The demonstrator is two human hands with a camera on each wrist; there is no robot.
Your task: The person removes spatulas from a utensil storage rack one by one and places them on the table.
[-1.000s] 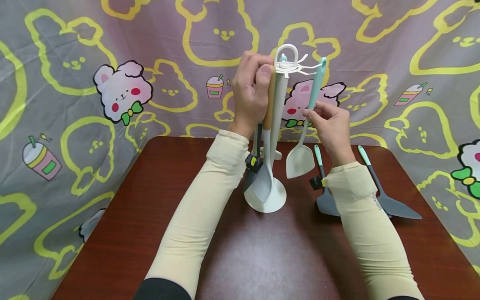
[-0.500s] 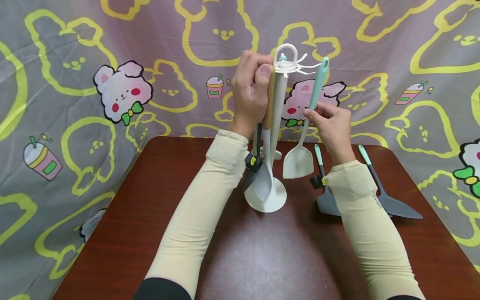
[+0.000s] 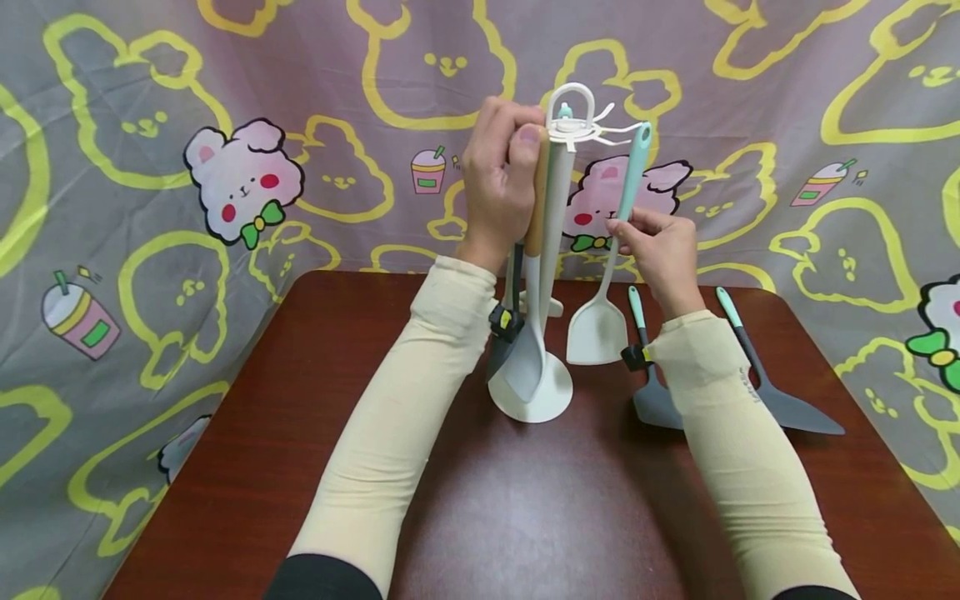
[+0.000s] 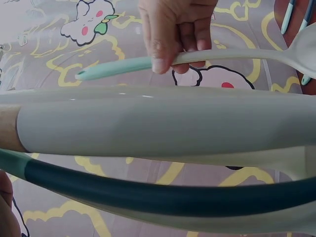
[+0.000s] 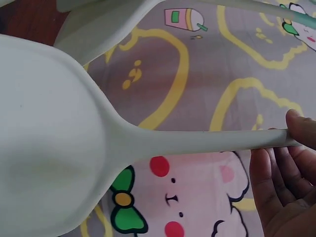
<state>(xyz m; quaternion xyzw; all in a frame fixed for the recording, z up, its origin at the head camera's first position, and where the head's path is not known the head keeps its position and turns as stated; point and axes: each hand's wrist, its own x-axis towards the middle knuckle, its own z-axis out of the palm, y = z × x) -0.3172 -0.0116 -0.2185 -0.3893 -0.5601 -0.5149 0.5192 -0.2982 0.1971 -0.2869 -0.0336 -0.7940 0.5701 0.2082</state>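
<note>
A white utensil rack [image 3: 558, 208] with hooks around its top stands on a round base. My left hand [image 3: 498, 171] grips at its top, thumb against the wooden handle of a grey ladle [image 3: 527, 367] hanging there. My right hand [image 3: 663, 254] pinches a cream spatula [image 3: 597, 335] at the lower end of its mint-green handle. The spatula hangs head down, its handle hole right at the tip of a hook on the right. In the right wrist view, thumb and fingers [image 5: 284, 182] hold the spatula's neck, its blade filling the left side.
Two dark grey turners [image 3: 656, 404] with mint handles lie on the brown table [image 3: 337, 433] to the right, partly under my right forearm. Another dark-shafted utensil [image 4: 163, 190] hangs on the rack's left side. A patterned curtain [image 3: 360, 75] surrounds the table.
The spatula's handle top shifts slightly right, then back left against the hook tip. Its blade has turned to face me more. My left hand stays in place on the rack.
</note>
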